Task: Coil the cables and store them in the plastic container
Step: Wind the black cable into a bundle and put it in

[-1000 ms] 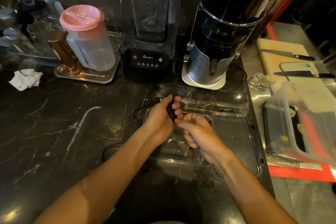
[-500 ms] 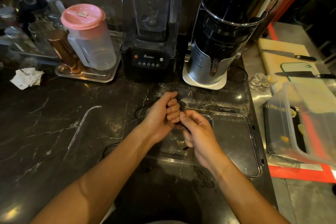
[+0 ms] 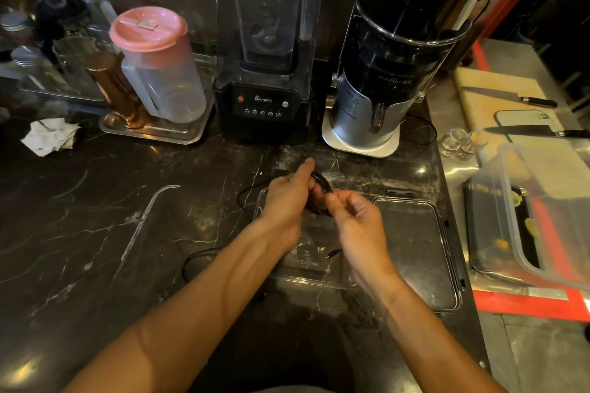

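Note:
My left hand (image 3: 287, 198) grips a small coil of thin black cable (image 3: 321, 188) above the clear plastic container (image 3: 303, 279) on the dark marble counter. My right hand (image 3: 357, 226) is turned palm up just right of the coil, and its thumb and forefinger pinch the cable. The cable's plug end (image 3: 333, 254) dangles under my right wrist, over the container. The container's clear lid (image 3: 415, 249) lies flat beside it on the right.
A loose black cable (image 3: 191, 260) loops on the counter under my left forearm. Behind stand a blender (image 3: 265, 99), a juicer (image 3: 376, 99) and a pink-lidded pitcher (image 3: 159, 73) on a tray. A clear bin (image 3: 542, 217) and knives (image 3: 523, 131) are at the right.
My right hand has rolled palm up and shifted right, laying another turn on the coil. My left thumb has straightened. The plug end now hangs in view below my right hand.

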{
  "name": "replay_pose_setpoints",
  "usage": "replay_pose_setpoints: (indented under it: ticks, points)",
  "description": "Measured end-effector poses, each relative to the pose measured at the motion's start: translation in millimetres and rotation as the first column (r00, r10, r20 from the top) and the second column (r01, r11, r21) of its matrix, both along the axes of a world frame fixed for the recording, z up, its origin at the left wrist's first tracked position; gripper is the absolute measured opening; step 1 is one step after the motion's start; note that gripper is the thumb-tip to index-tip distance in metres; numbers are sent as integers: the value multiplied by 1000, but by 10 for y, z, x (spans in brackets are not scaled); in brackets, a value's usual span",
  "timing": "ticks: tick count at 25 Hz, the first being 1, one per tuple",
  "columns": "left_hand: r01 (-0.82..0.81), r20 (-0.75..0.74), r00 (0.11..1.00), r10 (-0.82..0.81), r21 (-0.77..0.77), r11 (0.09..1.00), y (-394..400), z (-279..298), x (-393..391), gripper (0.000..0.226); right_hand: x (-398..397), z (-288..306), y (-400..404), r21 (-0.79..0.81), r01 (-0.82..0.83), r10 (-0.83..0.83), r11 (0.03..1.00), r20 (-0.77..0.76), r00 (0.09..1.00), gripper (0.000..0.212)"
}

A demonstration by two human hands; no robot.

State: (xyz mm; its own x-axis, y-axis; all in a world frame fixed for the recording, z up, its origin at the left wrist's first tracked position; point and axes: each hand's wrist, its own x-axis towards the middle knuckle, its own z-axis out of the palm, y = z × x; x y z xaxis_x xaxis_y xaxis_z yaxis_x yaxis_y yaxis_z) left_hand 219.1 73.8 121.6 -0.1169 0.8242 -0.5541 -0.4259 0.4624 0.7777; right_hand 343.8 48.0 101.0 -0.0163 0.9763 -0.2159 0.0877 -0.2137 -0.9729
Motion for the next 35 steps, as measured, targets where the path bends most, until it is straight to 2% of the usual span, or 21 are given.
replay_pose_setpoints:
  ticks: [3,5,8,12,15,17,21,23,25,29,33,35]
  points:
    - [31,-142,989,-30,4,1000,-35,-98,-43,48,72,50,32,-79,-105,106,991,17,994,22]
    - [85,-306,950,-68,41,996,-58,-148,-61,49,105,43,65,-197,-169,177,966,21,984,32]
    - [143,-442,893,-81,107,984,-81,-207,-94,51,98,66,92,-351,-263,254,898,-73,964,29]
    - [112,-332,941,-63,131,985,-83,-216,-100,54,114,72,114,-407,-300,127,863,-399,908,21]
    - [92,-250,967,-49,163,982,-86,-155,-73,50,128,17,94,-440,-353,24,826,-597,802,25]
    - [125,-260,963,-71,200,972,-93,-110,-96,49,135,-5,80,-443,-407,-6,799,-682,731,27]
    - [200,-332,937,-110,252,947,-75,-139,-178,46,178,32,112,-437,-474,-22,764,-752,658,27]
    - [263,-382,912,-150,265,927,-55,-197,-230,43,176,63,149,-471,-455,-56,756,-739,671,29]
    - [358,-444,868,-222,249,900,-33,-242,-291,38,175,74,184,-517,-395,-61,759,-662,747,33]
    - [550,-653,677,-339,144,822,19,-317,-388,32,152,84,226,-497,-293,50,817,-445,894,34]
    - [571,-840,491,-232,108,814,-7,-384,-326,21,125,69,237,-495,-250,77,832,-344,936,33]
    - [546,-849,497,-179,146,825,-28,-415,-311,20,148,40,251,-532,-278,58,800,-392,918,34]
